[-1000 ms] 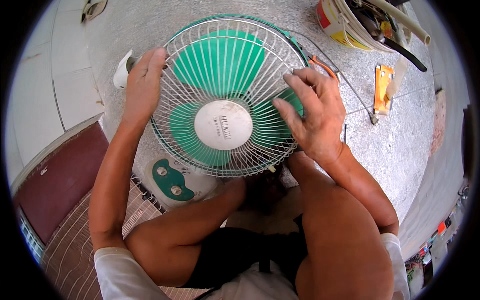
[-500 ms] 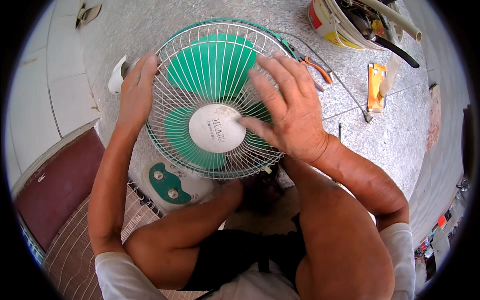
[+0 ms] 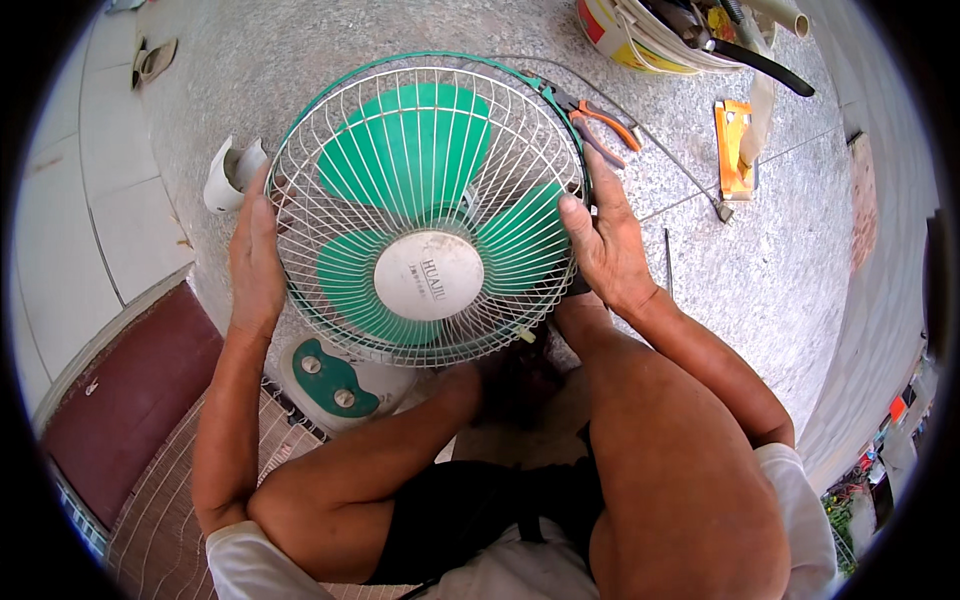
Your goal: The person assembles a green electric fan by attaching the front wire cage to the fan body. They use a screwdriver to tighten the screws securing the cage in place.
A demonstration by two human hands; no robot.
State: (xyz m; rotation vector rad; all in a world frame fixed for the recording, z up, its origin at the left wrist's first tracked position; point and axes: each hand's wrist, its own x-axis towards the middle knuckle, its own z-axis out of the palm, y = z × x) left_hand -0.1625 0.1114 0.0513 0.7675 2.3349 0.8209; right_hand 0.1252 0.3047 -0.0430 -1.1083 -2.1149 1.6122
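Observation:
A table fan faces up at me between my knees, with a round white wire grille [image 3: 430, 130], green blades [image 3: 410, 145] and a white hub cap [image 3: 429, 276]. My left hand [image 3: 255, 255] grips the grille's left rim. My right hand [image 3: 605, 240] holds the right rim, thumb on the wires. The fan's white base with green control panel [image 3: 335, 375] lies under the grille near my left knee.
Orange-handled pliers [image 3: 598, 122] lie just beyond the fan on the speckled floor. An orange tool [image 3: 733, 150], a thin metal rod [image 3: 668, 262], a bucket of hoses [image 3: 650, 35], a white pipe fitting [image 3: 228, 172] and a dark red mat [image 3: 130, 400] surround me.
My right hand slid from the middle of the grille, over the hub, out to its right rim. The left hand stayed on the left rim; the fan shifted slightly.

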